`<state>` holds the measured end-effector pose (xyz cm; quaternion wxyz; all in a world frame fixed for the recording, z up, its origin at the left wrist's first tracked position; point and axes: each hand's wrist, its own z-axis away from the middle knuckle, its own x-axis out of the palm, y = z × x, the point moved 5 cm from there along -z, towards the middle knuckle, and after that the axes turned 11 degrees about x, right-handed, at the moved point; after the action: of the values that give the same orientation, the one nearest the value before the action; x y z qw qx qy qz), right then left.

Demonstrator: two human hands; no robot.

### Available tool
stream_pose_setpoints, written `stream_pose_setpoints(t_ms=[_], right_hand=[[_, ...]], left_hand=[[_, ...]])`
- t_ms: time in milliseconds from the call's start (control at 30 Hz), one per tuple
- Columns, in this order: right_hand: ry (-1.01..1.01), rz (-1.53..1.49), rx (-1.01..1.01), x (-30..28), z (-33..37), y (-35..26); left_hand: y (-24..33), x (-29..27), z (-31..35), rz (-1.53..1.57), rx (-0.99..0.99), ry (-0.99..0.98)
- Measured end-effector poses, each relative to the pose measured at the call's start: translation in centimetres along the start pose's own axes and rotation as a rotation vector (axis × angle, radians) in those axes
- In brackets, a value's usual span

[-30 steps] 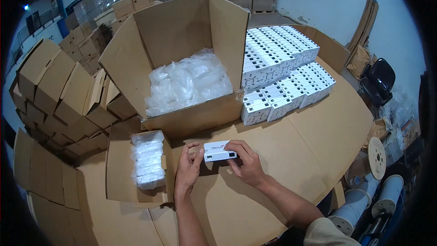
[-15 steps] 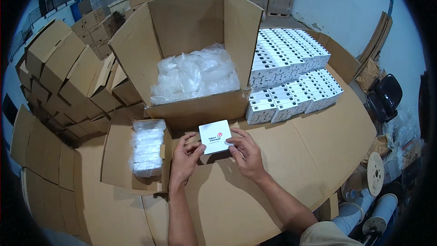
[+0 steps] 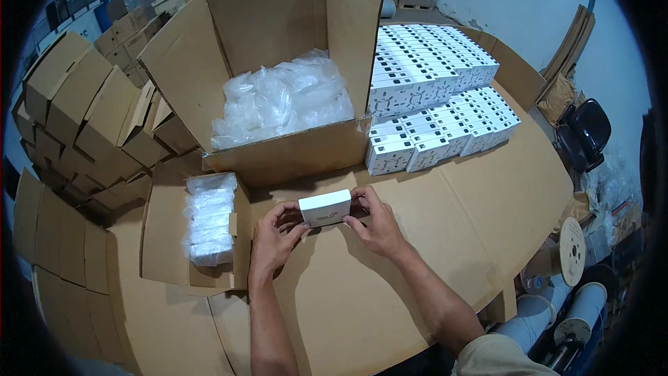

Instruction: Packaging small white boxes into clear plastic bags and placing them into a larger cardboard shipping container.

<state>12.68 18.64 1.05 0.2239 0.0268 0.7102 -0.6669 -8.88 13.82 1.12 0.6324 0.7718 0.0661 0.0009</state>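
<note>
A small flat white box point(image 3: 325, 208) is held between both hands over the cardboard-covered table point(image 3: 431, 237). My left hand point(image 3: 275, 237) grips its left end and my right hand point(image 3: 376, 219) grips its right end. Just behind it stands a big open cardboard carton point(image 3: 278, 160) filled with clear plastic-wrapped items point(image 3: 282, 97). To the left, a shallow cardboard tray point(image 3: 160, 237) holds a row of plastic-wrapped packs point(image 3: 207, 217).
Stacks of several small white boxes point(image 3: 431, 97) stand at the back right of the table. Piles of folded cardboard cartons point(image 3: 76, 118) fill the left side. A dark chair point(image 3: 584, 132), a spool point(image 3: 572, 251) and white rolls point(image 3: 584, 313) sit to the right.
The white box was tilted up with its broad face showing; now it is turned flatter, its edge toward me, still held in both hands.
</note>
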Motion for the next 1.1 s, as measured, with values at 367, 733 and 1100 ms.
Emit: stream_pose_setpoints(t_ms=[367,733,1100], right_hand=[[-0.107,0.013,0.051,-0.3,-0.2,-0.2],[-0.101,-0.020,-0.011,-2.2,-0.7,1.1],[-0.069,-0.003,-0.065,-2.2,-0.6,1.1]], left_hand=[[0.3,-0.3,0.0,-0.112,-0.027,-0.087],[10.1,0.6,3.5,-0.552,0.064,0.077],[15.0,0.5,-15.5,-0.745,0.626,0.121]])
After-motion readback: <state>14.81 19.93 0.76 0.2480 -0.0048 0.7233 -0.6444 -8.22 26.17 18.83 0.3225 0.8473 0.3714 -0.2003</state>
